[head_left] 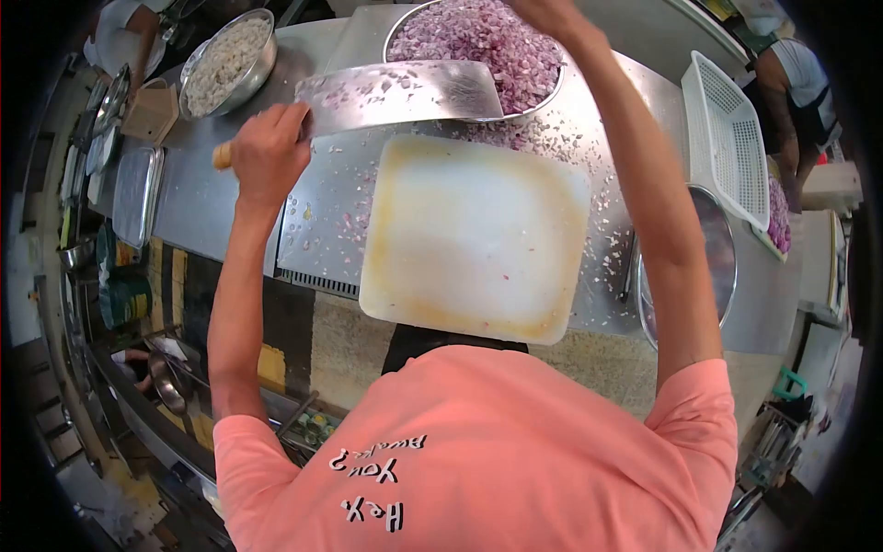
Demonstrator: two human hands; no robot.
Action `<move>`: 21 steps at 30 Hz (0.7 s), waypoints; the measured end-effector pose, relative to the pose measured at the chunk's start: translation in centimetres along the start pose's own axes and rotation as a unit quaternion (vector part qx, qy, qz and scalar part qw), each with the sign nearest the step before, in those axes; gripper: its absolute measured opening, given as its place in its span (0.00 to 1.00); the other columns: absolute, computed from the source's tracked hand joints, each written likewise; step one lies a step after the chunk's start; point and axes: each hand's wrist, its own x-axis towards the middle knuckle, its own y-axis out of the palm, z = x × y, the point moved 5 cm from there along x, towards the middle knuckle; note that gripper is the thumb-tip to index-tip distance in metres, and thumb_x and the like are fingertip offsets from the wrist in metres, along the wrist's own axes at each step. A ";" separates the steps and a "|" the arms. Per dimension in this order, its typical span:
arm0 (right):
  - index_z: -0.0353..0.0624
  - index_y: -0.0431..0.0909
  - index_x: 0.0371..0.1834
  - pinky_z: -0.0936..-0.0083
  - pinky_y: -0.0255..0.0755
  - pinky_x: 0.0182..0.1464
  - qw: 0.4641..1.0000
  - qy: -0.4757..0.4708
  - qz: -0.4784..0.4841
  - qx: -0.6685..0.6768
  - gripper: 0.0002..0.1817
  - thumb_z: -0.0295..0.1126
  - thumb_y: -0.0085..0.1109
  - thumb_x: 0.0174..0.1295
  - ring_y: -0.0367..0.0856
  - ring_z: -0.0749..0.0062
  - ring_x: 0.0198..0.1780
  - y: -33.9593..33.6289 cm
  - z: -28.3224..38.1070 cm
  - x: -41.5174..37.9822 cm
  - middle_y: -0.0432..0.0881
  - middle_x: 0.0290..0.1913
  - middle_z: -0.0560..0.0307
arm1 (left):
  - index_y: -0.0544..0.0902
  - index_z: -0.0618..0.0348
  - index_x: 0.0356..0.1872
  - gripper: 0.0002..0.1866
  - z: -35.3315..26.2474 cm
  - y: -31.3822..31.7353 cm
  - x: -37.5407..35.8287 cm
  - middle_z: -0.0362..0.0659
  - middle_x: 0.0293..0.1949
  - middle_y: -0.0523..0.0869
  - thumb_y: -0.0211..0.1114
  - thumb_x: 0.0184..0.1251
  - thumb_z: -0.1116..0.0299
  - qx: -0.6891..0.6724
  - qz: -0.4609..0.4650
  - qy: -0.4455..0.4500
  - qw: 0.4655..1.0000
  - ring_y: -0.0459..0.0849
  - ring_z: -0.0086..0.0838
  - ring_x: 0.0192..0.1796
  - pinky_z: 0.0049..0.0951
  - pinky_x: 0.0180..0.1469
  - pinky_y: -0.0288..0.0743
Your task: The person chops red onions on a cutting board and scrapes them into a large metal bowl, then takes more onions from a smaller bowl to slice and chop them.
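Note:
My left hand (269, 155) is closed around the wooden handle of a large cleaver (395, 92). Its broad blade lies flat across the near rim of a metal bowl, with bits of onion stuck to it. Chopped red onion (478, 41) is heaped in that bowl (557, 90). My right hand (552, 17) reaches over the far right of the heap; its fingers are cut off by the top edge. Nearer to me is a white cutting board (478, 248), stained yellow along its borders, with only a few specks on it.
Onion bits scatter over the steel table (322, 193). A bowl of pale chopped food (230, 64) stands back left, near a lidded metal tray (138, 195). On the right are a white plastic basket (731, 138) and a round metal tray (708, 258). Other people stand at both far sides.

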 end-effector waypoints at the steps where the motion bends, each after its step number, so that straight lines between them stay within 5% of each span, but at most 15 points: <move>1: 0.34 0.75 0.62 0.62 0.60 0.72 0.998 -0.032 0.049 0.000 0.25 0.44 0.46 0.74 0.71 0.50 0.69 1.7 1.5 -0.9 0.74 0.67 0.39 | 0.78 0.57 0.30 0.07 -0.5 0.5 1.0 0.45 0.22 0.78 0.65 0.50 0.79 0.024 -0.012 0.057 0.998 0.80 0.42 0.26 0.41 0.30 0.72; 2: 0.34 0.72 0.64 0.61 0.58 0.73 0.983 -0.132 0.127 -0.035 0.26 0.42 0.49 0.71 0.66 0.50 0.72 2.6 5.6 -2.8 0.69 0.71 0.40 | 0.78 0.57 0.30 0.07 -0.6 1.4 1.8 0.45 0.22 0.78 0.65 0.50 0.79 0.022 -0.014 0.062 0.998 0.80 0.42 0.26 0.41 0.30 0.72; 3: 0.33 0.71 0.65 0.61 0.57 0.74 0.990 -0.072 0.092 -0.083 0.27 0.40 0.54 0.68 0.62 0.50 0.74 5.5 5.0 -2.7 0.64 0.73 0.38 | 0.75 0.57 0.27 0.07 -0.7 2.3 2.3 0.44 0.22 0.78 0.64 0.50 0.79 0.022 -0.019 0.061 0.998 0.80 0.42 0.26 0.41 0.30 0.71; 5: 0.36 0.59 0.75 0.50 0.45 0.79 0.970 -0.198 0.095 -0.105 0.36 0.54 0.42 0.75 0.49 0.48 0.80 8.6 7.8 -5.7 0.57 0.77 0.42 | 0.72 0.57 0.24 0.08 -1.2 3.9 3.3 0.44 0.22 0.77 0.63 0.50 0.78 0.020 -0.028 0.066 0.997 0.79 0.42 0.25 0.41 0.30 0.71; 6: 0.36 0.59 0.75 0.50 0.45 0.79 0.971 -0.194 0.093 -0.108 0.36 0.54 0.42 0.75 0.49 0.48 0.80 9.8 8.3 -6.2 0.57 0.77 0.42 | 0.71 0.57 0.24 0.07 -1.5 4.4 3.7 0.44 0.22 0.77 0.63 0.50 0.78 0.013 -0.029 0.065 0.997 0.79 0.42 0.26 0.41 0.30 0.71; 8: 0.38 0.54 0.78 0.50 0.36 0.80 0.952 -0.208 0.111 -0.195 0.42 0.62 0.25 0.75 0.42 0.56 0.82 12.1 8.8 -7.0 0.53 0.80 0.50 | 0.71 0.57 0.24 0.07 -1.6 5.0 4.1 0.45 0.22 0.78 0.63 0.51 0.77 0.005 -0.027 0.065 0.998 0.80 0.42 0.26 0.40 0.31 0.72; 19: 0.41 0.54 0.78 0.40 0.29 0.78 0.957 -0.088 0.047 -0.273 0.38 0.58 0.24 0.76 0.38 0.49 0.82 12.0 -1.5 -5.8 0.49 0.81 0.48 | 0.73 0.55 0.26 0.07 2.2 1.6 2.7 0.46 0.23 0.79 0.62 0.50 0.77 0.140 -0.046 0.040 0.988 0.81 0.44 0.27 0.43 0.32 0.74; 21: 0.41 0.57 0.77 0.43 0.36 0.79 0.941 -0.069 0.040 -0.328 0.35 0.55 0.33 0.76 0.40 0.48 0.82 10.1 -2.3 -5.9 0.52 0.80 0.49 | 0.74 0.55 0.28 0.08 3.0 0.0 2.0 0.47 0.24 0.80 0.64 0.48 0.78 0.147 -0.047 0.023 0.988 0.82 0.45 0.28 0.45 0.31 0.73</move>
